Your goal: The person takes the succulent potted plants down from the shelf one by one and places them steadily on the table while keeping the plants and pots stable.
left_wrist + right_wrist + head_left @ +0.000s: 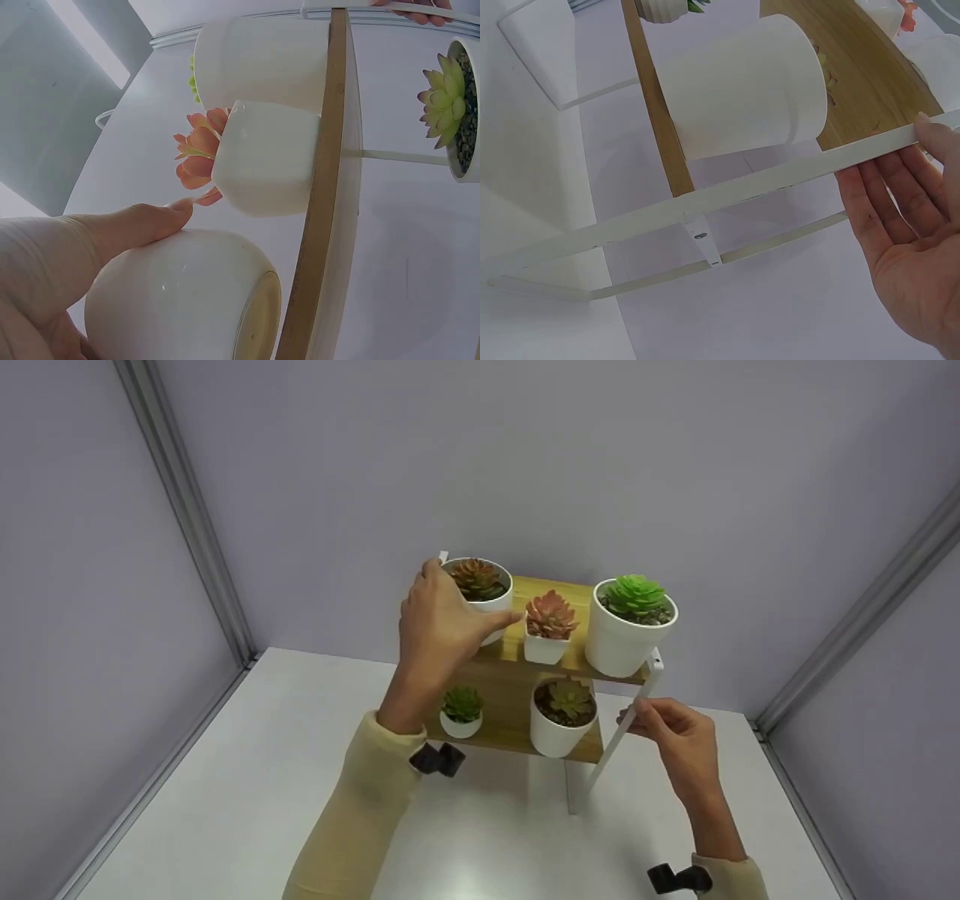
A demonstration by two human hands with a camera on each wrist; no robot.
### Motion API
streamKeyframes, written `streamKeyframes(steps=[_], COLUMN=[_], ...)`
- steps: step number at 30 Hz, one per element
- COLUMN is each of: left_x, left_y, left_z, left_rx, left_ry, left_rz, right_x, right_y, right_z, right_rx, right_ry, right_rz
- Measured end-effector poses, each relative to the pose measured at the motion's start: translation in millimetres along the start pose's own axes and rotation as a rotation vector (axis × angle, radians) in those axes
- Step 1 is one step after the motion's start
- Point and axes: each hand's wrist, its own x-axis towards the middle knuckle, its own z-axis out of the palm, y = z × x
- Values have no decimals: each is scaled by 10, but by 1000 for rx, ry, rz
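Note:
My left hand [442, 619] grips a round white pot [180, 300] holding a brownish-red succulent [476, 577] at the left end of the upper wooden shelf. The pot's pale underside shows beside the shelf edge [319, 225] in the left wrist view. My left thumb lies along its side, close to a coral succulent [551, 613] in a small squarish white pot [546, 650]. My right hand [679, 739] pinches the white side leg [780, 176] of the plant stand, its thumb on one face and its fingers behind.
A large white pot [619, 645] with a bright green succulent stands at the upper shelf's right end. On the lower shelf [506, 739] sit a small potted green plant [461, 726] and a larger pot [555, 739]. The stand rests on a white table [315, 750] before a pale wall [525, 465].

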Motion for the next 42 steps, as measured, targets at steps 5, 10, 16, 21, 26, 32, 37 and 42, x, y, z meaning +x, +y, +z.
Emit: streamKeyframes(steps=[5, 10, 16, 21, 26, 32, 37, 42], left_x=[-13, -39, -111, -170, -219, -288, -413, -526], left_y=[22, 36, 60, 103, 119, 77, 38, 37], left_z=[-28, -40, -73, -131, -185, -219, -266, -322], left_rx=[-3, -18, -40, -53, -49, -75, -97, -112], left_ry=[-1, -1, -20, -47, -49, -40, -38, -39], left_rz=[0, 22, 18, 7, 28, 49, 91, 127], right_x=[8, 7, -23, -19, 6, 23, 3, -6], right_y=[16, 1, -9, -30, -57, -46, -30, -30], right_z=[-20, -11, -5, 13, 31, 50, 70, 83], right_rx=[-10, 30, 26, 25, 12, 9, 19, 49], right_ry=[-20, 9, 12, 19, 18, 6, -9, 6], right_rz=[-12, -17, -7, 3, 0, 0, 1, 4])
